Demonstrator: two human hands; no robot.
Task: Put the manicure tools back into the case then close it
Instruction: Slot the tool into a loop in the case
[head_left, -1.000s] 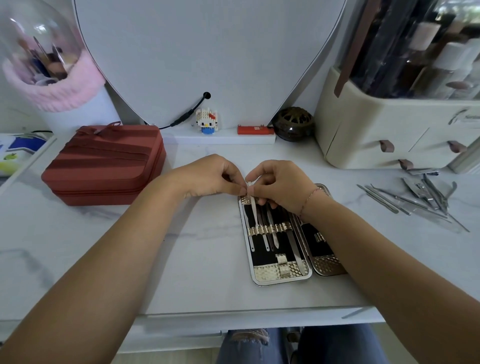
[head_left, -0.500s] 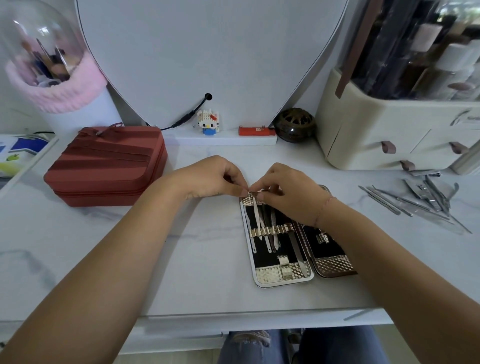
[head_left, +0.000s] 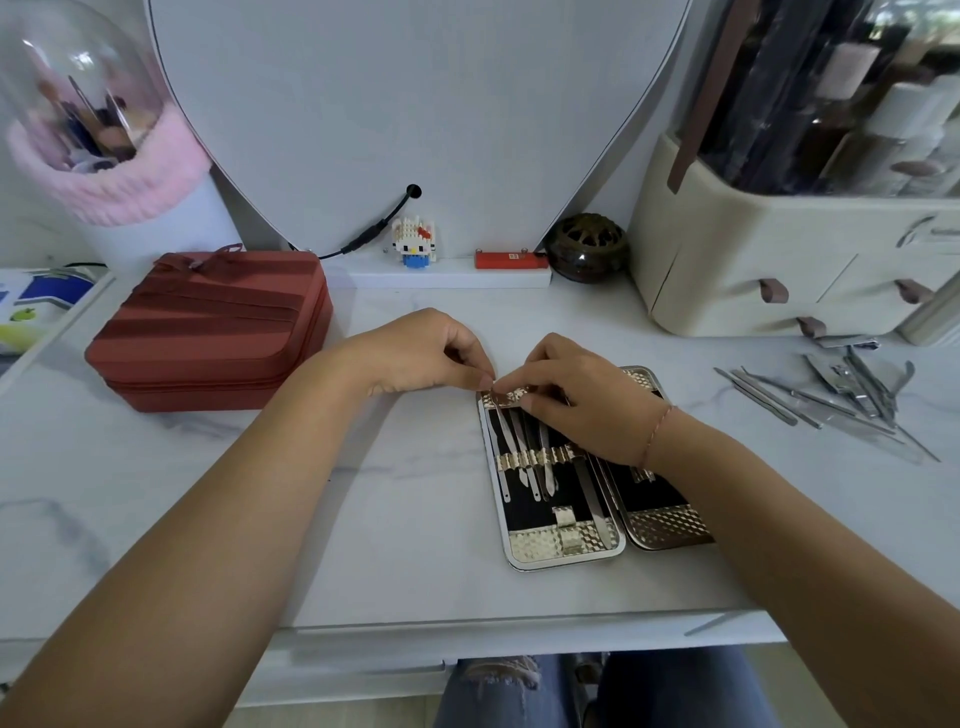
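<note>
At centre frame the thin steel tool (head_left: 500, 441), lifted a second ago, now lies in the leftmost slot of the open silver-and-gold case (head_left: 566, 552), with the fingers of the left hand (head_left: 415, 353) and right hand (head_left: 582, 405) pinching its top end, while loose steel tools (head_left: 841, 400) wait at right.

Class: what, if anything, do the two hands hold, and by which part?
Both the left hand and the right hand pinch the upper end of a slim metal tool, at the top left corner of the case.

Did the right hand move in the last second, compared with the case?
Yes. The case lies where it was. The right hand has come nearer to the person, so its wrist now lies further over the case.
</note>
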